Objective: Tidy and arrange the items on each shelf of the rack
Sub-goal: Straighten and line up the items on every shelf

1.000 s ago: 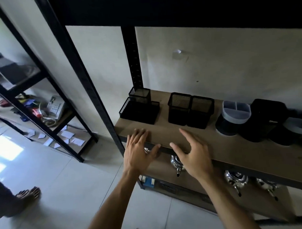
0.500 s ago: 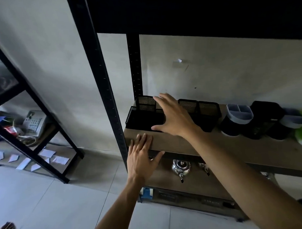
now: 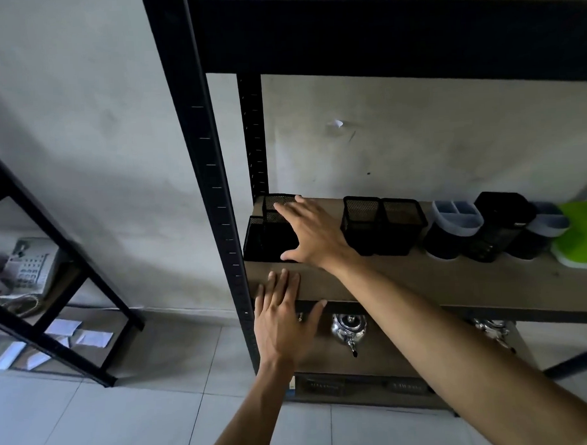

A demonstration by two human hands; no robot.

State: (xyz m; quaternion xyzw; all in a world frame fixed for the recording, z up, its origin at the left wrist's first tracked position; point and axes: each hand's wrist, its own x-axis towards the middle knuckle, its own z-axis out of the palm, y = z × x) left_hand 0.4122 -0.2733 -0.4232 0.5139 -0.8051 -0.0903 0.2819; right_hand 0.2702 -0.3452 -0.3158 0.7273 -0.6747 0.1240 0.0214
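A black mesh desk organizer (image 3: 264, 238) stands at the left end of the wooden shelf (image 3: 420, 281). My right hand (image 3: 314, 233) lies spread over its right side, fingers apart, touching it without a clear grip. My left hand (image 3: 284, 317) rests flat with open fingers on the shelf's front edge, below the organizer. To the right stand two black mesh pen cups (image 3: 383, 224), a grey divided holder (image 3: 455, 228), a black holder (image 3: 500, 225), another grey holder (image 3: 547, 226) and a green lidded container (image 3: 580, 234).
Black rack posts (image 3: 205, 165) frame the shelf, with a dark shelf beam (image 3: 378, 33) above. Silver teapots (image 3: 349, 330) sit on the lower shelf. A second rack (image 3: 54, 280) at left holds a telephone (image 3: 29, 266); paper slips (image 3: 79, 333) lie beneath it.
My right hand moved from the shelf's front edge up and left onto the mesh organizer. My left hand stayed on the shelf edge. The view tilted upward.
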